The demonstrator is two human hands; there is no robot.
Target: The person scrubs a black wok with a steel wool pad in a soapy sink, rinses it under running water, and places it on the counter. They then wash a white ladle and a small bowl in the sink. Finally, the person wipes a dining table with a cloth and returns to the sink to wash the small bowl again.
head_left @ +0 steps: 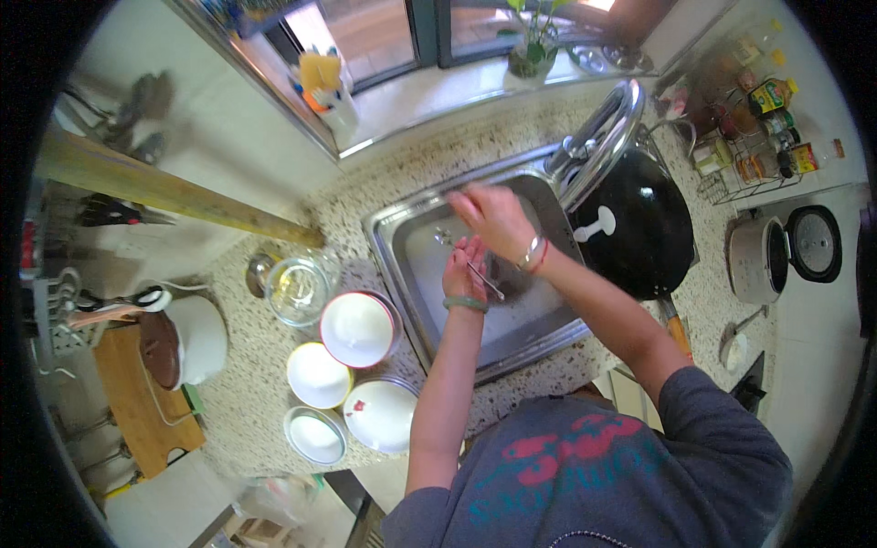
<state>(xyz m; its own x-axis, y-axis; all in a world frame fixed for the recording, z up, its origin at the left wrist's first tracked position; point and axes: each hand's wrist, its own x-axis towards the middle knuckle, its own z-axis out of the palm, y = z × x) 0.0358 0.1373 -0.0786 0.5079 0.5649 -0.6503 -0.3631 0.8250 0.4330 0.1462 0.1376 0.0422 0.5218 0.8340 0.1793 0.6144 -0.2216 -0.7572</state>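
Over the steel sink, my left hand is closed around a slim metal utensil, perhaps a spoon. Its handle sticks out toward the lower right; the other end is hidden. A green bangle circles that wrist. Just above and to the right, my right hand hangs over the basin, apart from the utensil. Its fingers are smeared by motion, so their grip does not show. Beyond it, the chrome faucet curves over the sink's right side.
A black wok lies at the sink's right. Left of the sink stand a white bowl with red rim, a yellow-rimmed bowl, other bowls and a glass bowl. A white pot and a rice cooker flank the counter.
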